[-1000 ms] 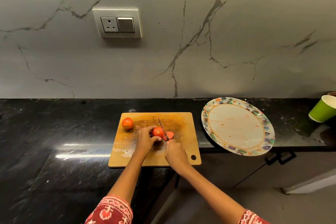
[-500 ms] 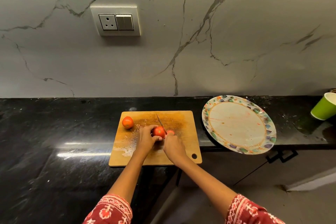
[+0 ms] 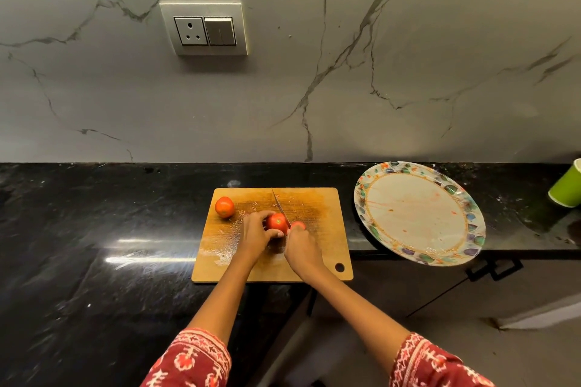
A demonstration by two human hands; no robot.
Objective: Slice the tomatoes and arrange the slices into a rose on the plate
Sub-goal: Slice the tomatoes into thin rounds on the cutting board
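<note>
Black stone worktop (image 3: 94,229) under a veined marble wall carries my wooden cutting board (image 3: 317,248). On it my left hand (image 3: 256,234) curls round the tomato (image 3: 277,222), steadying it, while my right hand (image 3: 301,248) is clenched on the knife (image 3: 280,207), blade set at the fruit's right side beside a cut piece (image 3: 298,225). I judge the skin slick and the flesh soft, so I hold low and lightly, away from the edge. A second tomato (image 3: 224,207) waits at the board's far left; the plate (image 3: 471,217) has no slices.

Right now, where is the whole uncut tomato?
In the head view, the round red whole tomato sits on the wooden cutting board's far-left corner, left of the left hand.
</note>
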